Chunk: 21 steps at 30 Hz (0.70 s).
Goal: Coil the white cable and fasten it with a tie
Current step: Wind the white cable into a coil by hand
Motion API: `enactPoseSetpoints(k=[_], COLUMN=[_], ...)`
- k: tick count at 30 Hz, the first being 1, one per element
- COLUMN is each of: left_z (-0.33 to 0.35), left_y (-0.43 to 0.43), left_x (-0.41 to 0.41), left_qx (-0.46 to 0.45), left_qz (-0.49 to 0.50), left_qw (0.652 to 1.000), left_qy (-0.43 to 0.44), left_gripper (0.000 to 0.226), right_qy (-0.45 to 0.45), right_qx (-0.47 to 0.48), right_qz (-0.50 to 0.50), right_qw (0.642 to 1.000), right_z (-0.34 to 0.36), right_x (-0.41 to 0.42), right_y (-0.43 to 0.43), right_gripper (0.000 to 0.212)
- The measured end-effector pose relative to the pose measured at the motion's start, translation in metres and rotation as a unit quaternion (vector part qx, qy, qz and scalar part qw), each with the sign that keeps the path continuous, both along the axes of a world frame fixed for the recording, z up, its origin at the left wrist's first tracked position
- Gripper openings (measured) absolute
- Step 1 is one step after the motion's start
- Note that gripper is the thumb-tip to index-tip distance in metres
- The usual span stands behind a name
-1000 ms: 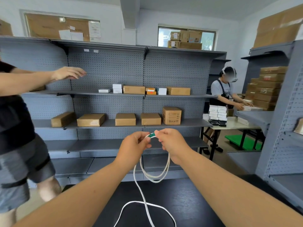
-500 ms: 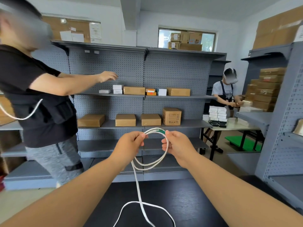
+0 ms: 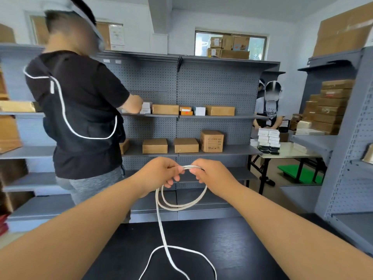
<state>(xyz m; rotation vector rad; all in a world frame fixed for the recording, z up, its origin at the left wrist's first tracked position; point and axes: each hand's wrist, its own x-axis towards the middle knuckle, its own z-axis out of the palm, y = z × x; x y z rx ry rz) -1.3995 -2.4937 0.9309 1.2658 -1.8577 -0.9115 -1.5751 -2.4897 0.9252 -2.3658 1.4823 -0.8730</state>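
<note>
My left hand [image 3: 159,174] and my right hand [image 3: 212,175] are raised side by side above the dark surface [image 3: 232,245], close together but with a small gap between them. The fingers [image 3: 171,179] of my left hand are curled shut on the top of the white cable [image 3: 181,206]; those of my right hand are likewise closed on the same bundle of strands, which bridges the gap between the two hands. Below the hands the cable hangs in a few loose loops, one inside another. From the left side of the loops a single strand drops to the surface, where it crosses itself and spreads into a wide open loop that runs off the lower edge of the view. I cannot tell whether a tie is on the cable.

Beyond the cable stands a grey pegboard shelving unit [image 3: 212,85] carrying cardboard boxes [image 3: 212,140]. To the left of the cable, a person in a black shirt [image 3: 80,110] stands at the shelving, one arm reaching toward a shelf. To the right of the cable, farther off, a second person [image 3: 269,110] stands at a table [image 3: 290,153] with stacked white boxes [image 3: 268,136].
</note>
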Motion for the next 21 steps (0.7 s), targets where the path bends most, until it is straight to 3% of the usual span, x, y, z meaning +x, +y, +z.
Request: enactPoseSetpoints(k=[7, 21], left_z=[-0.013, -0.008], left_y=[0.004, 0.004], left_x=[0.018, 0.034], left_qx=[0.125, 0.262], left_qz=[-0.086, -0.163], left_qw=[0.982, 0.931], left_qy=[0.113, 0.194], left_gripper=[0.015, 0.019], right_qy=[0.026, -0.090], right_qx=[-0.029, -0.087], right_qz=[-0.011, -0.040], right_qw=[0.999, 0.991], right_z=[0.006, 0.004], right_x=[-0.013, -0.015], right_y=[-0.001, 0.001], right_gripper=[0.019, 0.022])
